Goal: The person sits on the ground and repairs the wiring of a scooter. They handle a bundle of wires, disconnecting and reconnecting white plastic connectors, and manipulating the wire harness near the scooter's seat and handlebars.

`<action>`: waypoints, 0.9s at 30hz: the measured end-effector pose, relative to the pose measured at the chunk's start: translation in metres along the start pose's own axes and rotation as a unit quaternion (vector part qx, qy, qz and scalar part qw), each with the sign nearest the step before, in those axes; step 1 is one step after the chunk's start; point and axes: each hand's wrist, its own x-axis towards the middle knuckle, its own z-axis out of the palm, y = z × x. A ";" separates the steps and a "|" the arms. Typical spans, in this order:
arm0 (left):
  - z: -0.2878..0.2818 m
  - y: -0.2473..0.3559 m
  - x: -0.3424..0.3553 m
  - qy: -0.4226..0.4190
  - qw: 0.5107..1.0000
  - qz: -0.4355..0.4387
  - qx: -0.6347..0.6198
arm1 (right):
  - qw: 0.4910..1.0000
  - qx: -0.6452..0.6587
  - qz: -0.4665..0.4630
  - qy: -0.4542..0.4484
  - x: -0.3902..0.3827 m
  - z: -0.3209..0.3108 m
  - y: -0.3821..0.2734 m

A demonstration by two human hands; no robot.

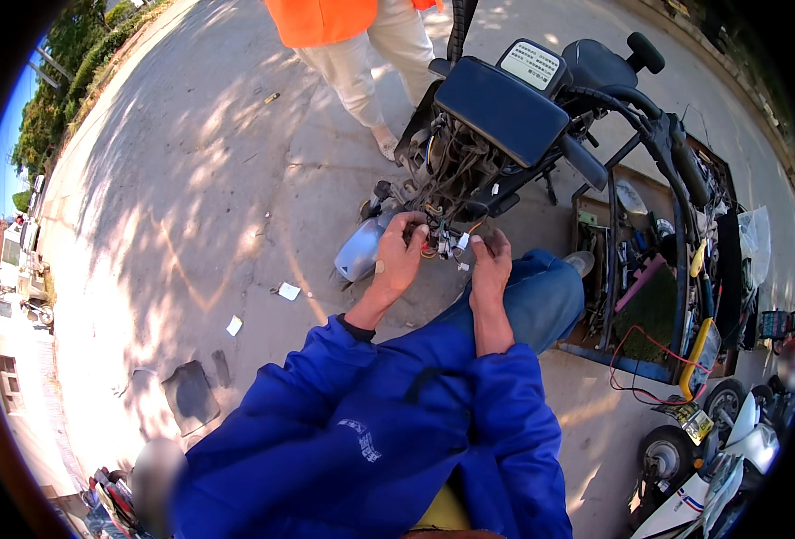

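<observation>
My left hand [401,256] pinches among a bundle of wires and small connectors [433,235] hanging from the dark front frame of a partly dismantled scooter [447,157]. Just to its right, my right hand [489,269] has thumb and forefinger curled on a thin wire beside a white connector [463,242]. Behind my left wrist, a silver-blue panel [359,250] is low by the ground. Above the wiring are a black rectangular panel [500,108] and a labelled display housing [529,65]. My denim-clad leg [545,292] is bent under the right hand.
A person in orange top and light trousers [343,63] stands beyond the scooter. At right sit an open cart of tools [640,287], a red-and-black lead [635,377] and parked scooters [734,449]. Paper scraps [289,291] and a dark mat [191,398] lie on the pavement.
</observation>
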 end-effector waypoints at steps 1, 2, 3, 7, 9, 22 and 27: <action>-0.002 0.003 0.014 0.005 1.000 0.013 0.010 | 1.000 0.009 0.005 -0.002 0.001 0.000 0.000; -0.004 0.006 0.028 0.010 0.999 0.026 0.021 | 1.000 0.018 0.011 -0.005 0.002 0.000 0.000; -0.004 0.009 0.040 0.012 0.999 0.031 0.019 | 1.000 0.020 0.010 -0.005 0.003 0.000 0.001; -0.005 0.017 0.083 0.018 0.999 0.035 0.026 | 0.999 0.034 0.026 -0.011 0.006 0.004 -0.002; -0.001 0.023 0.095 0.016 0.999 0.023 0.044 | 0.999 0.038 0.033 -0.010 0.009 0.005 -0.002; 0.006 -0.002 0.125 -0.001 0.995 0.002 0.101 | 0.993 0.096 0.073 0.000 0.026 0.030 0.011; -0.001 0.015 0.125 -0.011 0.976 0.062 0.210 | 0.985 0.152 0.078 -0.038 0.026 0.036 0.020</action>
